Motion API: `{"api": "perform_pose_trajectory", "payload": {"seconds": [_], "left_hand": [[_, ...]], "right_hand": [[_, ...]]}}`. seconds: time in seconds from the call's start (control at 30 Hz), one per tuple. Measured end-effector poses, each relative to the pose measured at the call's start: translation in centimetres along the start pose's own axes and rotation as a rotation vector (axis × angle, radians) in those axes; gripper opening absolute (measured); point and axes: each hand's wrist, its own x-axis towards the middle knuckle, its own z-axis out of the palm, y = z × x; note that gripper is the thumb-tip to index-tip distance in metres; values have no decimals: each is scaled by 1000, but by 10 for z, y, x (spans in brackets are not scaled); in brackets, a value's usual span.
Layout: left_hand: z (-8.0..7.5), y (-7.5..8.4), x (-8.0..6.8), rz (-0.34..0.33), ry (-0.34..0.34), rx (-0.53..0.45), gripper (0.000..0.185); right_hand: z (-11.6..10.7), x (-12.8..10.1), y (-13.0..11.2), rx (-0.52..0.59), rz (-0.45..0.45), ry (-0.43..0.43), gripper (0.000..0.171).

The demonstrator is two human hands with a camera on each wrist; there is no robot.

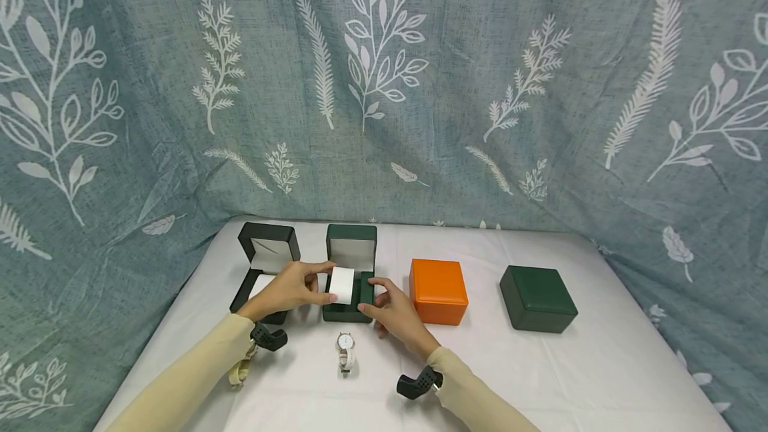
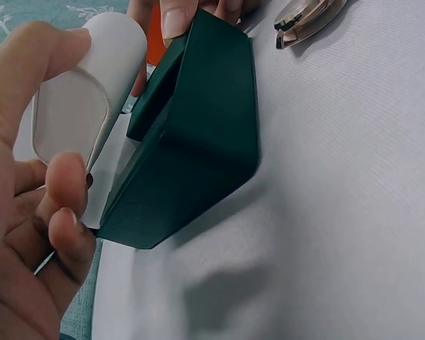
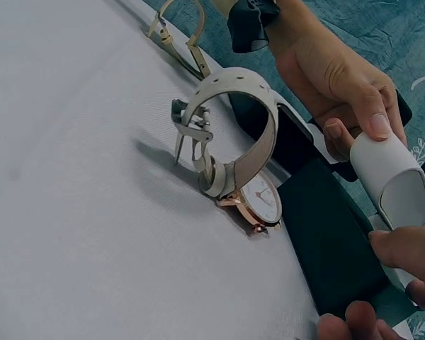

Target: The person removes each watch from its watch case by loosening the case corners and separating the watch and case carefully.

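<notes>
My left hand [image 1: 293, 287] pinches a white watch cushion [image 1: 343, 285] between thumb and fingers, over the left part of an open green watch box [image 1: 352, 231]. The cushion is rounded with flat ends, as the left wrist view shows. On the box's right side my right hand [image 1: 397, 311] grips the wall, its thumb [image 2: 174, 23] at the edge. In front of the box lies a watch with a white strap [image 3: 234, 85], its strap buckled in a loop and its round dial [image 3: 261, 197] facing up.
An open black watch box [image 1: 268, 239] with a white cushion stands left, partly behind my left hand. By my left wrist lies a cream-strapped watch [image 1: 239, 373]. A closed orange box [image 1: 439, 285] and a closed dark green box [image 1: 540, 297] stand to the right on the white cloth.
</notes>
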Motion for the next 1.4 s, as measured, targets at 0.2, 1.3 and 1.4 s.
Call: {"api": "perform_pose_trajectory", "payload": {"seconds": [0.2, 1.3, 1.4], "left_hand": [[1, -1, 0, -8, -5, -2, 81], [16, 3, 3, -9, 25, 39, 81], [18, 4, 4, -1, 24, 49, 81]], "right_hand": [[0, 3, -3, -1, 24, -14, 73], [-8, 1, -11, 180, 98, -110, 81], [-9, 0, -11, 185, 103, -117, 80]]}}
